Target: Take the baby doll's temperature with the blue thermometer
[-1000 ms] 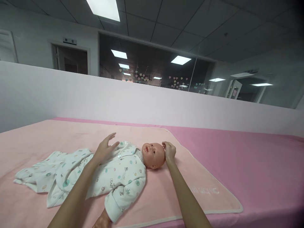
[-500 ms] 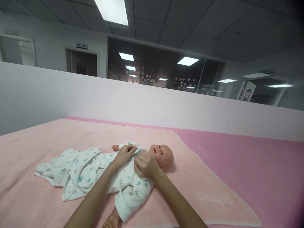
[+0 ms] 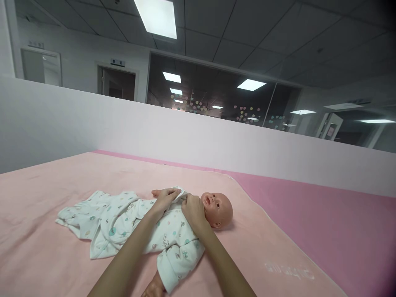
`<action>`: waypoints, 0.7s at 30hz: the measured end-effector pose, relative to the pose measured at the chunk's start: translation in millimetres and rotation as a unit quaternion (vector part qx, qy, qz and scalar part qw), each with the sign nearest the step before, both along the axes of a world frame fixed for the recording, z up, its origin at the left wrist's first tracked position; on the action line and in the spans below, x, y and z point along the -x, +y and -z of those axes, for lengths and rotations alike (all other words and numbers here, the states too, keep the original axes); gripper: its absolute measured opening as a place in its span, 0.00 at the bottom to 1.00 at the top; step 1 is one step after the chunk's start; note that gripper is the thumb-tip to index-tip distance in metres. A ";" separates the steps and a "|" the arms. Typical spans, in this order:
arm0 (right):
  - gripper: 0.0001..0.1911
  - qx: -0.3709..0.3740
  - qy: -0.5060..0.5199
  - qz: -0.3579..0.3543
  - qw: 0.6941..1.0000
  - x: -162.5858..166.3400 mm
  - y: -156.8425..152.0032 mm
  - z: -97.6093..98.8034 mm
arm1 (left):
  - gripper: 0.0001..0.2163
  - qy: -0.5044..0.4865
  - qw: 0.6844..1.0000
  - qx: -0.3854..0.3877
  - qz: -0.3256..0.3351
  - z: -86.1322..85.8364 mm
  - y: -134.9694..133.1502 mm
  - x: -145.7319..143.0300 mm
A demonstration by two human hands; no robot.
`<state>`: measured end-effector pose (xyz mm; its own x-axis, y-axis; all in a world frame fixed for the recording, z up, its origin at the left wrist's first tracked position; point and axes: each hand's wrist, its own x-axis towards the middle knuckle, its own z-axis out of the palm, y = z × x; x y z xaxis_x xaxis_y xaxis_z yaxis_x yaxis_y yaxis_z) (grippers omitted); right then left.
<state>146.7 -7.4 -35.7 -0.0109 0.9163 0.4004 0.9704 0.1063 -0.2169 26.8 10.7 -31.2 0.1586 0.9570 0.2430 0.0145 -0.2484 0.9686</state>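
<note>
A baby doll lies on its back, its head toward the right. It wears a white printed baby gown, whose lower part spreads out to the left. At the doll's chest my left hand pinches the gown's front edge. Close to the doll's chin, my right hand is closed on the gown near the collar; its fingertips are partly hidden. One doll hand shows past the far sleeve, and the other comes out of the near sleeve at the bottom.
Under the doll is a peach blanket with pale lettering at the lower right. It lies on a pink mat. A white low wall runs behind, with a window and a doorway beyond.
The view has shifted slightly, so everything sits a little farther right. My right hand has turned and moved in closer to the collar; my left hand stays at the chest.
</note>
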 end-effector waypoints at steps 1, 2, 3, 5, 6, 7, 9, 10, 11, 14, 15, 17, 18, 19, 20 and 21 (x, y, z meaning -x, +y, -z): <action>0.11 0.001 0.003 0.002 1.000 -0.7 0.3 0.1 | 0.15 0.002 1.000 0.001 0.000 -0.1 0.1 -0.2; 0.11 0.000 0.007 0.002 1.000 -1.6 0.8 0.4 | 0.15 0.002 1.000 0.001 0.003 -0.2 0.0 -0.4; 0.11 -0.003 0.012 0.001 1.000 -2.5 1.3 0.8 | 0.15 0.000 1.000 0.001 0.005 -0.4 -0.3 -0.5; 0.10 -0.015 0.022 -0.008 1.000 -4.1 2.4 2.6 | 0.15 -0.003 1.000 0.001 0.008 -1.3 -1.8 -0.7; 0.10 -0.022 0.028 -0.015 0.999 -4.9 3.1 3.8 | 0.15 -0.003 1.000 0.001 0.007 -1.8 -2.8 -0.7; 0.10 -0.028 0.033 -0.021 0.999 -5.6 3.8 5.3 | 0.15 -0.001 1.000 0.001 0.007 -2.2 -3.8 -0.7; 0.09 -0.037 0.049 -0.034 0.998 -7.3 5.0 8.1 | 0.15 0.008 1.000 -0.002 0.009 -2.7 -5.2 -0.8; 0.09 -0.046 0.063 -0.044 0.996 -8.3 5.4 9.1 | 0.15 0.015 1.000 -0.007 0.011 -2.6 -5.6 -1.0; 0.09 -0.062 0.081 -0.059 0.993 -9.7 5.3 9.5 | 0.15 0.022 1.000 -0.014 0.011 -2.3 -5.6 -1.2; 0.11 -0.160 0.149 -0.110 0.970 -15.7 2.4 6.2 | 0.16 0.049 0.998 -0.044 0.007 -0.3 -4.7 -2.6; 0.11 -0.200 0.172 -0.119 0.957 -18.4 0.6 3.5 | 0.16 0.058 0.997 -0.051 0.002 0.4 -4.5 -3.2; 0.12 -0.269 0.213 -0.121 0.932 -24.5 -3.6 -3.4 | 0.18 0.079 0.995 -0.059 -0.003 1.4 -4.4 -4.3; 0.12 -0.292 0.235 -0.115 0.920 -27.5 -5.7 -7.0 | 0.18 0.090 0.994 -0.060 0.001 1.6 -4.8 -4.6; 0.12 -0.308 0.260 -0.108 0.909 -30.3 -7.6 -10.4 | 0.19 0.103 0.993 -0.060 0.010 1.5 -5.3 -4.7; 0.12 -0.318 0.289 -0.101 0.898 -32.6 -9.3 -13.4 | 0.18 0.116 0.991 -0.057 0.023 1.1 -5.9 -4.6; 0.13 -0.322 0.321 -0.094 0.886 -34.4 -10.8 -15.7 | 0.18 0.122 0.990 -0.053 0.038 0.6 -6.5 -4.2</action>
